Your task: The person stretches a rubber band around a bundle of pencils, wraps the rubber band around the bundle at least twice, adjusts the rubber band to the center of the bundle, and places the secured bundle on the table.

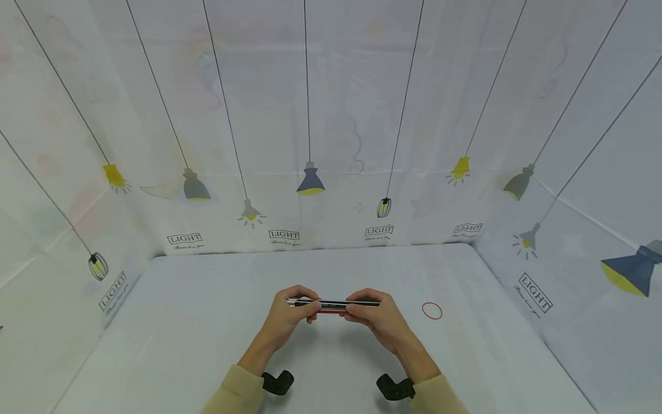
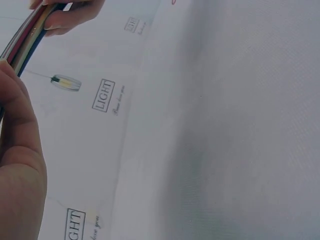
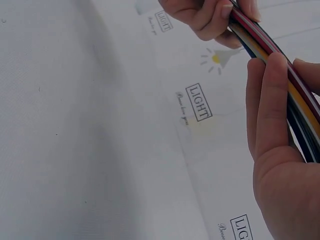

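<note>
Both hands hold a bundle of slim pencils [image 1: 333,305] level above the white table, one hand at each end. My left hand [image 1: 289,315] pinches the left end, where silvery tips stick out past the fingers. The right end is pinched between the thumb and fingers of my right hand [image 1: 381,321]. From the right wrist view, the pencils [image 3: 265,44] lie side by side in red, yellow, white and dark colours. Fingers cover parts of both ends. A thin red rubber band [image 1: 431,303] lies on the table to the right of the right hand.
The white table [image 1: 207,322] meets a white cloth backdrop [image 1: 341,103] printed with hanging lamps at the back and both sides. Black wrist camera mounts [image 1: 279,383] jut inward from each sleeve, low over the table.
</note>
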